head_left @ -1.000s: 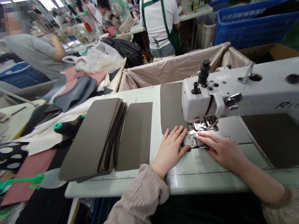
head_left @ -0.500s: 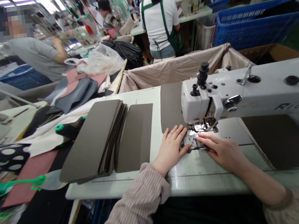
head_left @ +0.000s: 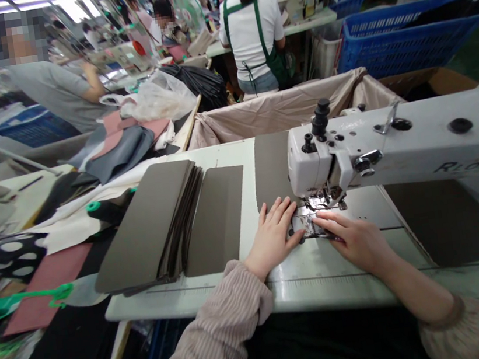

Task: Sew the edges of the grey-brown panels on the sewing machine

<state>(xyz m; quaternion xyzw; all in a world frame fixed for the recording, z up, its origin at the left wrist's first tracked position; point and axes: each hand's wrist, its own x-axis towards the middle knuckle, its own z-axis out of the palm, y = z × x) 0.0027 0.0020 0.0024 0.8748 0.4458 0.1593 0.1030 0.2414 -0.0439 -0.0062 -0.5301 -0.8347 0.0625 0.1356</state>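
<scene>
My left hand [head_left: 275,233] lies palm down with its fingers spread, the fingertips at the near edge of a grey-brown panel [head_left: 271,166]. That panel reaches back behind the head of a white sewing machine [head_left: 314,161]. Fingers stretched forward, my right hand [head_left: 357,240] rests by the metal plate [head_left: 309,223] just in front of the presser foot [head_left: 319,201]. Its thumb is mostly hidden, as is whatever lies under its fingers. Left of my hands are a thick stack of similar panels [head_left: 148,227] and another flat panel [head_left: 216,221].
More dark panels [head_left: 452,222] lie under the machine arm at right. Behind the table stands a bin lined with beige cloth [head_left: 274,107]. Fabric scraps and a thread cone [head_left: 104,209] crowd the left side. Co-workers and a blue crate [head_left: 406,40] are farther back.
The whole view has shifted slightly. Both hands keep nearly the same place and pose at the machine, and the panels show no clear movement.
</scene>
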